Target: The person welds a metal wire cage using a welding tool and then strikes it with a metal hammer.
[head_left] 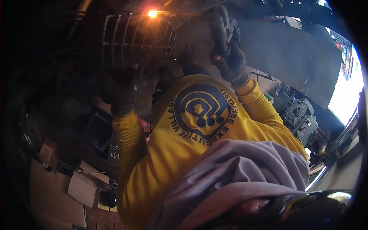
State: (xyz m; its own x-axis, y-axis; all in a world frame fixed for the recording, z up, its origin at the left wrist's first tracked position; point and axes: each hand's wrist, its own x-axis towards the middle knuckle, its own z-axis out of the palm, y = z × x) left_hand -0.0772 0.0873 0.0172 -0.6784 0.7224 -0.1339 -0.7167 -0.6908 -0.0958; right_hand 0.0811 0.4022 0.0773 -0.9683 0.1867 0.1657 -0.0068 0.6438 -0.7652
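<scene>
A curved metal-bar cage (139, 46) stands in front of me, toward the left. Along its top edge burns a bright orange glow (152, 13), with a streak of light running right. My left hand (122, 86), in a dark glove with a bare fingertip, is by the cage's near edge; its fingers are mostly lost in shadow, so I cannot tell whether it grips the bars. To the right of the cage, my gloved right hand (233, 66) is closed around a dark tool with a rounded handle (219, 28). The tool's kind is unclear.
A large dark sheet panel (287, 57) lies to the right, with a grey metal machine part (301, 119) beside it. Cardboard pieces (82, 188) and a dark bin (97, 130) are at the lower left. Smoke hangs over the upper right.
</scene>
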